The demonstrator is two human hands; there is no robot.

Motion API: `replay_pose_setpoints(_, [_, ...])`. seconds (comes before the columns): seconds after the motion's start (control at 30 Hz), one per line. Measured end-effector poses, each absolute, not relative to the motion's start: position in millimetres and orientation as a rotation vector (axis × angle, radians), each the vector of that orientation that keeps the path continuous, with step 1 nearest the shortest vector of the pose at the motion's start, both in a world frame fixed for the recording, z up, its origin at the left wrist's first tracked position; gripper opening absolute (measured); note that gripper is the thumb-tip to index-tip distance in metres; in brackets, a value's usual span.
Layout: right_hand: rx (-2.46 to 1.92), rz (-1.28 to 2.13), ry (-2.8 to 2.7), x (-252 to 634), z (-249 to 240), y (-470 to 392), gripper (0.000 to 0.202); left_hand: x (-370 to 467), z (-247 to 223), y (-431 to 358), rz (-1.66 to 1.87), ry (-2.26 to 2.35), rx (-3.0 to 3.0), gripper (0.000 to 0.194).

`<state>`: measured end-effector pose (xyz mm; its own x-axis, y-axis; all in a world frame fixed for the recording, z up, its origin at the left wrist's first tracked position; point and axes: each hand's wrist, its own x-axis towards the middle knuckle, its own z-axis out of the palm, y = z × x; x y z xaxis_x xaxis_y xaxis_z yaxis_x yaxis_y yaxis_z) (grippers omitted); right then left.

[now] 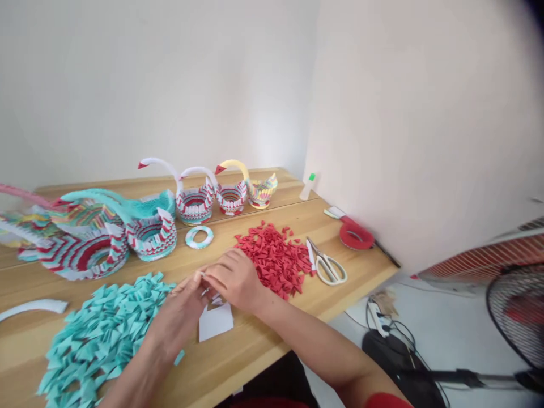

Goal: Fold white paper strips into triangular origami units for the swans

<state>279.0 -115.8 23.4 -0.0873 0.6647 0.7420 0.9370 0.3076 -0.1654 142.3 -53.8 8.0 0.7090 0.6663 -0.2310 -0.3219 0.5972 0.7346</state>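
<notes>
Both hands meet above the front of the wooden table (250,334). Between their fingertips is a small folded piece of white paper (203,275), mostly hidden by the fingers. My left hand (181,309) is closed on it from the left, and my right hand (238,279) pinches it from the right. Just below them lie white paper rectangles (216,324) with a few small white folded pieces. A heap of teal folded paper triangles (106,328) spreads left of my left hand. Red folded paper triangles (276,258) are piled beyond my right hand.
Several folded-paper swan baskets (195,204) line the back and left. A teal-and-white paper ring (199,237) lies before them. Scissors (330,270), a red roll (356,235) and a green-capped bottle (307,187) are right. A curved white strip (36,306) lies left; a fan (516,317) stands beyond the table.
</notes>
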Motion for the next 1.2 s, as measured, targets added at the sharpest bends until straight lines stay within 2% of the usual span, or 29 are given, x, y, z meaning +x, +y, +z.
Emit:
replay_pose_setpoints(0.1, [-1.501,-0.517,-1.947,279.5,35.2,-125.3,0.018,140.2,3.5,-50.3,0.55,0.525,0.642,0.022])
replay_pose_setpoints(0.23, [-1.635,-0.412,-1.927,316.7,48.6,-172.8,0.018,138.4,4.1,-43.3,0.56,0.604,0.606,0.021])
replay_pose_setpoints(0.37, [-2.3,-0.37,-1.328,389.8,38.0,-248.4,0.021,138.5,12.8,-41.9,0.593,0.659,0.571,0.008])
replay_pose_setpoints(0.5, [-2.558,-0.321,-1.021,435.9,11.6,-299.6,0.022,138.3,18.5,-42.8,0.586,0.67,0.563,0.012])
replay_pose_setpoints(0.67, [-2.673,-0.174,-0.912,439.7,-0.9,-300.3,0.018,137.7,19.6,-42.5,0.53,0.621,0.598,0.014])
replay_pose_setpoints(0.77, [-2.661,-0.099,-0.884,446.0,9.8,-297.1,0.02,137.6,19.4,-42.6,0.529,0.594,0.589,0.015])
replay_pose_setpoints(0.9, [-2.525,0.013,-0.895,459.0,31.3,-298.1,0.036,137.6,21.6,-44.6,0.521,0.562,0.526,0.011])
replay_pose_setpoints(1.0, [-1.985,0.302,-0.817,443.2,42.1,-285.7,0.057,138.8,22.2,-44.2,0.522,0.541,0.476,0.007])
replay_pose_setpoints(1.07, [-1.831,0.619,-0.914,412.6,46.3,-272.0,0.055,139.0,20.4,-44.0,0.519,0.523,0.459,0.008])
replay_pose_setpoints(1.2, [-1.728,0.848,-1.219,342.1,50.7,-239.9,0.042,137.6,13.6,-45.5,0.508,0.499,0.451,0.011])
